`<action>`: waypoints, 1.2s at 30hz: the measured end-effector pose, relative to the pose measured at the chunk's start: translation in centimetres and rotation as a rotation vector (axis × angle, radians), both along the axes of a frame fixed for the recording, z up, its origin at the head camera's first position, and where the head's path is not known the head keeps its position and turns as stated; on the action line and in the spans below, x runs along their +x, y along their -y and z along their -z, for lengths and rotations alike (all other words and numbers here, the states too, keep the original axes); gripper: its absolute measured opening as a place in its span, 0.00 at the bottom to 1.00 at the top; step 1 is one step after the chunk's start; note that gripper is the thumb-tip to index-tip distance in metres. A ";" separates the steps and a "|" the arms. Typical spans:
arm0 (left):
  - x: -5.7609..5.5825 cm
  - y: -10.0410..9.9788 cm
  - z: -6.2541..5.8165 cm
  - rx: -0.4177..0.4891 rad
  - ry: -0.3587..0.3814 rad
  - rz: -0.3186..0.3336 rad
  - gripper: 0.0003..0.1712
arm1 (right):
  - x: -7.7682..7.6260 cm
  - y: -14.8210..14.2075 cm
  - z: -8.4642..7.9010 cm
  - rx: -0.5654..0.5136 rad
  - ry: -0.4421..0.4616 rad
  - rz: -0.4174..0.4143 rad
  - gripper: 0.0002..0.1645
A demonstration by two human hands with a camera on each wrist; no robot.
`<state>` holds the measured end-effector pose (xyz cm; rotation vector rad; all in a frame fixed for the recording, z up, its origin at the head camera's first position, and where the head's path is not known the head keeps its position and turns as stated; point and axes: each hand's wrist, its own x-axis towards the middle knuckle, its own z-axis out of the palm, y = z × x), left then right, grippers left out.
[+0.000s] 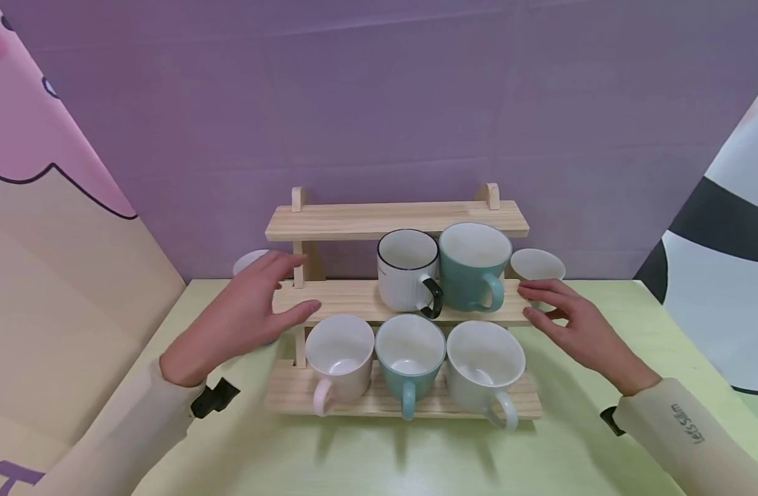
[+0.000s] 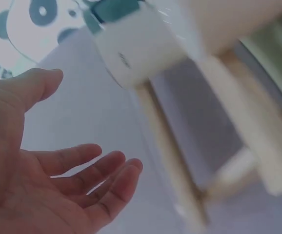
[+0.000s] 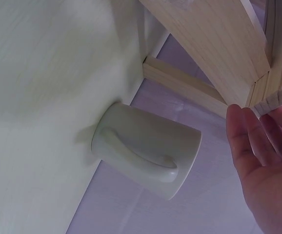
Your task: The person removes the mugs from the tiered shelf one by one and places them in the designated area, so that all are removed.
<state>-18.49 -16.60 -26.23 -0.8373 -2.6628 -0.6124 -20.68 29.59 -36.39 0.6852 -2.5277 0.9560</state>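
A three-tier wooden rack (image 1: 335, 297) stands in the middle of the table. Its middle shelf bears a white mug with a black rim and handle (image 1: 392, 282) and a teal mug (image 1: 462, 281). Below are a pale pink mug (image 1: 349, 377), a smaller teal mug (image 1: 394, 380) and a white mug (image 1: 468, 386). My left hand (image 1: 242, 313) hovers by the left end of the middle shelf, fingers spread and holding nothing. With its fingertips, my right hand (image 1: 573, 327) touches the right end of that shelf.
One white mug (image 3: 146, 146) stands behind the rack on the right, beyond my right hand. Another white rim (image 1: 247, 262) shows past my left hand, mostly hidden. The top shelf (image 1: 391, 220) bears no mugs. A purple cloth (image 1: 379, 103) hangs behind the table.
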 end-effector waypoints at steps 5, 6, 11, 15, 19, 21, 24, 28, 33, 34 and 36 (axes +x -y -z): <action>-0.4 -3.9 -2.1 -0.057 -0.012 0.028 0.38 | 0.1 -0.1 0.0 0.004 0.001 0.004 0.22; -0.7 -4.6 -2.3 -0.071 -0.004 0.033 0.38 | 0.1 -0.1 -0.1 0.007 0.000 0.005 0.22; -3.0 -8.4 -2.9 -0.174 0.058 0.046 0.40 | 0.0 -0.3 0.0 0.012 0.005 0.003 0.22; -5.0 -10.6 -3.4 -0.258 0.133 0.027 0.43 | 0.0 -0.5 0.0 0.019 0.014 0.006 0.22; -6.0 -12.0 -3.6 -0.314 0.207 0.009 0.48 | 0.0 -0.5 0.0 0.027 0.017 0.010 0.22; -6.3 -12.5 -3.7 -0.325 0.219 -0.007 0.47 | -0.1 -0.4 0.0 0.029 0.011 0.010 0.22; -6.5 -13.0 -3.7 -0.336 0.193 -0.032 0.42 | -0.4 -0.2 -0.1 0.029 -0.001 0.009 0.22; -6.5 -13.3 -3.6 -0.322 0.188 -0.071 0.33 | -0.6 0.2 -0.1 0.024 -0.009 -0.002 0.21; -6.7 -12.2 -3.4 -0.252 0.162 -0.075 0.27 | -0.6 0.5 -0.1 0.032 -0.005 -0.004 0.22; -6.6 -11.8 -3.5 -0.238 0.148 -0.077 0.27 | -0.6 0.6 -0.1 0.032 -0.003 -0.005 0.22; -6.5 -10.8 -4.0 -0.222 0.120 -0.096 0.31 | -0.6 0.7 -0.1 0.036 -0.005 -0.005 0.22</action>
